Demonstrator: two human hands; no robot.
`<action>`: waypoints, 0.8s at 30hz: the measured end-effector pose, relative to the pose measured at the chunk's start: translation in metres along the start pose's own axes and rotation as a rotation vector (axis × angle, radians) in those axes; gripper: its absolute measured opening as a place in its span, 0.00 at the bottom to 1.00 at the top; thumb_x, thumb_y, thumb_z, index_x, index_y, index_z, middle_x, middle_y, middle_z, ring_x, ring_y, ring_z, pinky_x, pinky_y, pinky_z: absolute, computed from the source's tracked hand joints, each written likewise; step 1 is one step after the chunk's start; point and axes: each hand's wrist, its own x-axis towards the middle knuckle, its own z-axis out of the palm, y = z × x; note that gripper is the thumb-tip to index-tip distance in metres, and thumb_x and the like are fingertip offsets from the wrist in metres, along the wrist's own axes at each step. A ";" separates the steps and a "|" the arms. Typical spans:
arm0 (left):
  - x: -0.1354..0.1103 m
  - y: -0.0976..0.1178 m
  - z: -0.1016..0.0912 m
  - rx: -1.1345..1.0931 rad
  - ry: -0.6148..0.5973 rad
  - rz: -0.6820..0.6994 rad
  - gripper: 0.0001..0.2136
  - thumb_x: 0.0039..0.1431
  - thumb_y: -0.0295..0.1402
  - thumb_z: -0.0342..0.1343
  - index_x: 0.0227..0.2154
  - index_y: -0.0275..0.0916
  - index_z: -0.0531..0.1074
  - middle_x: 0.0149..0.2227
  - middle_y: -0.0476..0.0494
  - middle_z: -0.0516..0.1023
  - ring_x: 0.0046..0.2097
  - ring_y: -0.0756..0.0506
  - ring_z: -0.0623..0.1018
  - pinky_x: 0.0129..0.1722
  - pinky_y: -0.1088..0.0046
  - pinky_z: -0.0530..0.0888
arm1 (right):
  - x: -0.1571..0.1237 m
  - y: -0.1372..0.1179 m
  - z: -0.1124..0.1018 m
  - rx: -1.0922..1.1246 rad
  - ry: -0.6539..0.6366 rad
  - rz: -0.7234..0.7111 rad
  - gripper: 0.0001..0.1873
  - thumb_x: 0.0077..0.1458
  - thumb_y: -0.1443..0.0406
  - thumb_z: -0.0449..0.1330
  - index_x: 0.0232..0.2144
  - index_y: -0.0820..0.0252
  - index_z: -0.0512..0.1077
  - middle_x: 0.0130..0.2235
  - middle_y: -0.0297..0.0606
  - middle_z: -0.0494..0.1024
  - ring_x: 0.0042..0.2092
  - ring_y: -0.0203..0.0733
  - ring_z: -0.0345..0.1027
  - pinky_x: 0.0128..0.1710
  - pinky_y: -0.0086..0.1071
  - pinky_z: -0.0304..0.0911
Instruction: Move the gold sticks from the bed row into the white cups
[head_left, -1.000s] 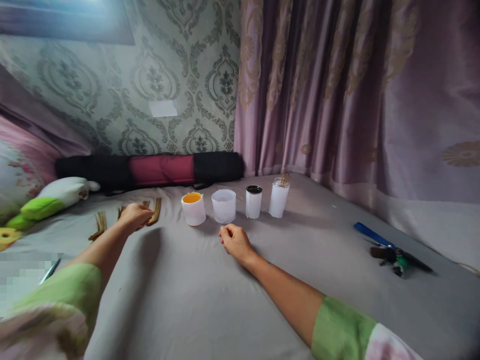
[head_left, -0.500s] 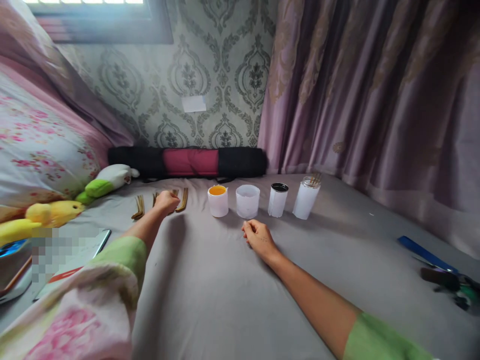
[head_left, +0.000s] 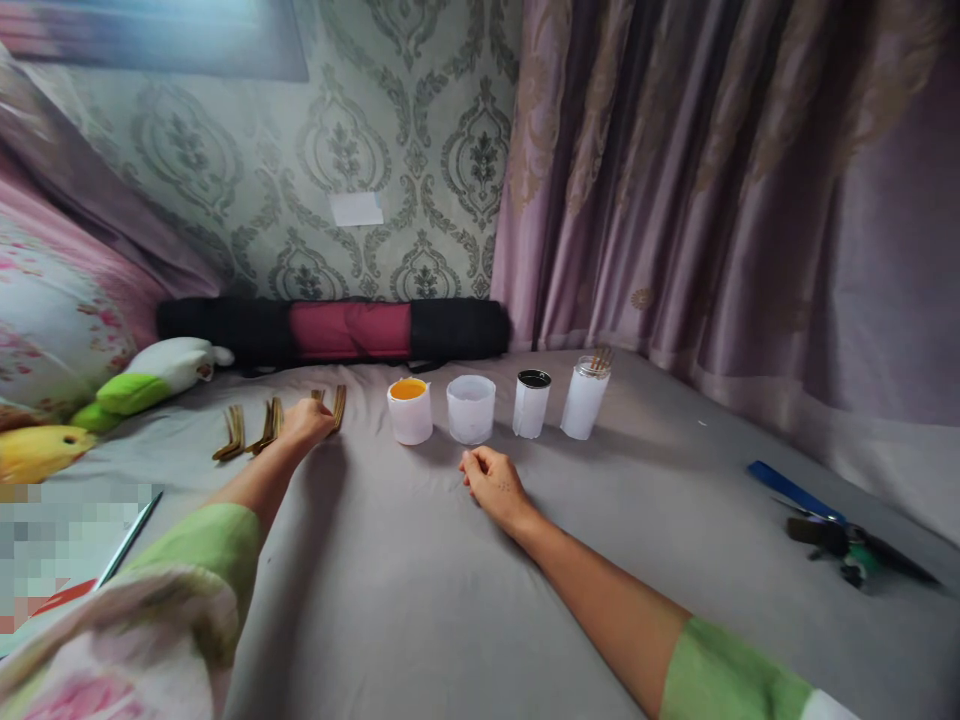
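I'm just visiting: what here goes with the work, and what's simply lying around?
Seemingly in use:
brown stick bundles, at the left hand
frosted tub, nearest the right hand
orange-lined tub, dark-mouthed can and stick-filled jar, in the same row

Apparently just lying about:
white-and-green plush toy
yellow plush toy
black-and-maroon roll by the wall
long blue item at right

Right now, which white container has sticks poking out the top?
The tall jar at the row's right end; no sticks show above the other three containers.
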 end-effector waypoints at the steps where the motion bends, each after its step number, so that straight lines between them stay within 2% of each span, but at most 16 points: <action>1: 0.001 0.000 0.001 0.010 0.002 0.006 0.13 0.40 0.30 0.51 0.31 0.36 0.74 0.32 0.38 0.75 0.39 0.39 0.73 0.34 0.71 0.68 | 0.000 0.000 0.000 0.002 0.003 -0.001 0.18 0.52 0.56 0.45 0.25 0.63 0.67 0.20 0.32 0.67 0.21 0.30 0.59 0.21 0.24 0.52; 11: 0.005 -0.003 0.011 0.095 0.003 0.072 0.13 0.43 0.33 0.50 0.31 0.34 0.74 0.33 0.34 0.75 0.40 0.38 0.73 0.35 0.70 0.68 | 0.000 0.004 0.001 -0.027 0.010 -0.002 0.17 0.53 0.57 0.46 0.25 0.62 0.68 0.21 0.33 0.69 0.22 0.30 0.59 0.21 0.23 0.52; 24: 0.002 0.001 0.015 0.114 -0.020 0.064 0.14 0.43 0.32 0.51 0.33 0.34 0.73 0.36 0.33 0.74 0.41 0.36 0.72 0.34 0.69 0.68 | -0.001 0.000 -0.001 -0.046 0.017 0.006 0.17 0.53 0.58 0.46 0.25 0.62 0.69 0.22 0.34 0.70 0.23 0.30 0.59 0.22 0.23 0.53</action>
